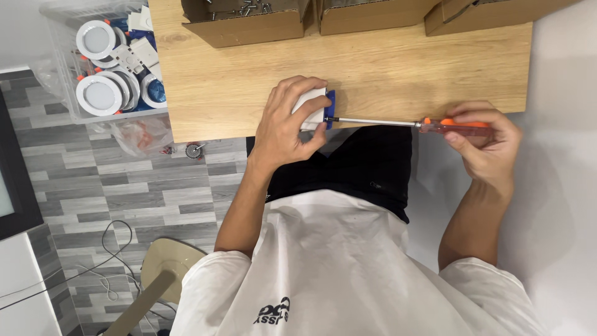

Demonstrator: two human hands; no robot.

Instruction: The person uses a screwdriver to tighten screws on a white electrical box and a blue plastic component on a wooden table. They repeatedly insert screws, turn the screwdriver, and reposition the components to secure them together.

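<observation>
The left hand (287,127) is curled tight around a small white box (309,107) with a blue part (330,107) on its right side, pressing it down at the near edge of the wooden table (249,81). The fingers wrap over the top and the thumb closes in from below, so the box is fully gripped and only its right end shows.

The right hand (485,140) is closed around the orange handle of a screwdriver (435,124). Its fingers fold over the handle from above, and the thumb sits underneath. The thin metal shaft runs level to the left, and its tip meets the blue part just beside the left thumb (whether it sits in a screw head cannot be told at this size).

One box and one screwdriver are in hand.

Three cardboard boxes (249,25) stand in a row along the far edge of the table. The left one holds a scatter of small metal screws (242,7); the contents of the other two are out of view.

Left of the table, on the floor side, a clear plastic bin (65,93) holds round white lamps (95,38) (at least four are visible), along with white square pieces and some blue parts. A crumpled clear bag (134,134) lies just below the bin, on the grey tiled floor (155,193).
</observation>
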